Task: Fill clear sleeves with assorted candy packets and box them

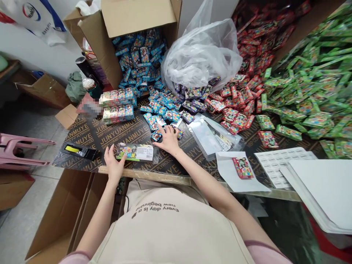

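Observation:
A flat clear-wrapped packet (134, 152) with a green printed front and a white label lies near the table's front edge. My left hand (113, 163) is at its left end, fingers apart, with the thumb touching the lower left corner. At the packet's right end, my right hand (168, 141) reaches over small blue candy packs (156, 119) with its fingers spread. Its thumb is close to the clear wrapper. Part of a dark pack (180, 132) shows by its fingertips; whether the fingers touch it, I cannot tell.
Bundled packs (118, 113) are stacked behind my left hand, near a black tape dispenser (79, 150). A cardboard box (140, 18) spills blue packs. Clear sleeves (205, 137), red packs (242, 95), green packs (310, 95) and a label sheet (283, 165) lie to the right.

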### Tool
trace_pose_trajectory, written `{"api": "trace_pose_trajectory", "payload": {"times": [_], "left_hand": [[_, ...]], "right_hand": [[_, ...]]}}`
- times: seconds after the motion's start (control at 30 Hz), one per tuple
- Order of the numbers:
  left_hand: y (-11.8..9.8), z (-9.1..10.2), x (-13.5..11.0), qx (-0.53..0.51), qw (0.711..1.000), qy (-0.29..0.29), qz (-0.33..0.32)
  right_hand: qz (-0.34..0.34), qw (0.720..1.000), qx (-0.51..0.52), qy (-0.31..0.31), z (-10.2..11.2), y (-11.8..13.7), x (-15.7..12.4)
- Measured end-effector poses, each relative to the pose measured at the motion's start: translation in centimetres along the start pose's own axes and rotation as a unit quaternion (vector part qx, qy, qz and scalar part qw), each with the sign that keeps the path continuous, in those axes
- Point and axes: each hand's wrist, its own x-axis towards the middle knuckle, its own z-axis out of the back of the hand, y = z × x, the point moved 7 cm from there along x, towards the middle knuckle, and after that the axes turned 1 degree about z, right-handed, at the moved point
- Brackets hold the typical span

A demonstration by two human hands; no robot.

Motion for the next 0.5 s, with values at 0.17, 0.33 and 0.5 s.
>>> {"api": "trace_pose_trajectory", "payload": {"times": [0.17, 0.33, 0.5], "left_hand": [[-4.0, -4.2, 0.1, -0.046, 0.992, 0.114, -0.034], [-7.5, -10.9, -2.4, -0.327, 0.886, 0.292, 0.151], [-10.2, -12.5, -2.6, -0.359, 0.88, 0.281, 0.135]], "right_hand": [[-0.011, 0.995, 0.095, -0.037, 1.3, 0.8, -0.2], [0.041, 0.981, 0.183, -0.056, 5.5, 2.1, -3.0], [-0.008, 0.989, 0.142, -0.034, 6.9, 0.8, -5.6]]}}
